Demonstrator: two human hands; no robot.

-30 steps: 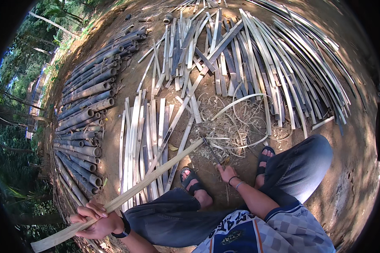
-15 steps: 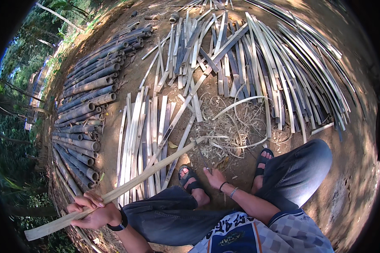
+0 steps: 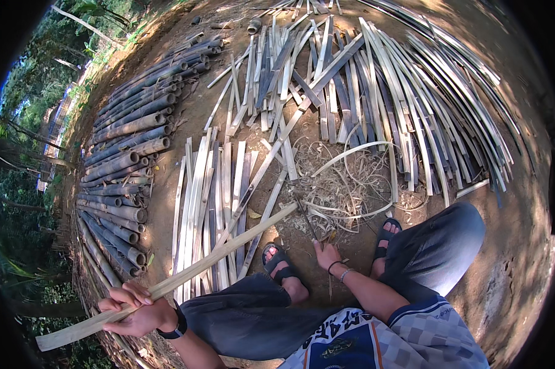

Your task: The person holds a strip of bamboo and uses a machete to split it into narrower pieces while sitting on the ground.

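Note:
A long pale bamboo slat (image 3: 222, 251) slants up from the lower left toward the middle. My left hand (image 3: 136, 310) is closed round its lower part, fingers wrapped over it. Close to the slat's far end rises the thin dark blade of a knife (image 3: 307, 219), gripped in my right hand (image 3: 328, 255). Whether blade and slat touch, I cannot tell. Beyond them, curled bamboo shavings (image 3: 345, 184) litter the dirt between my sandalled feet and the stacked strips.
Split bamboo strips (image 3: 197, 203) lie in a bundle at my left, partly beneath the slat. Larger heaps of strips (image 3: 413, 117) spread across the far ground. Dark bamboo poles (image 3: 130, 129) are stacked at the far left, beside greenery.
My right hand has moved slightly up and right with the knife, its blade now beyond the slat's tip. A thin shaving no longer shows at that tip. My left hand stays put.

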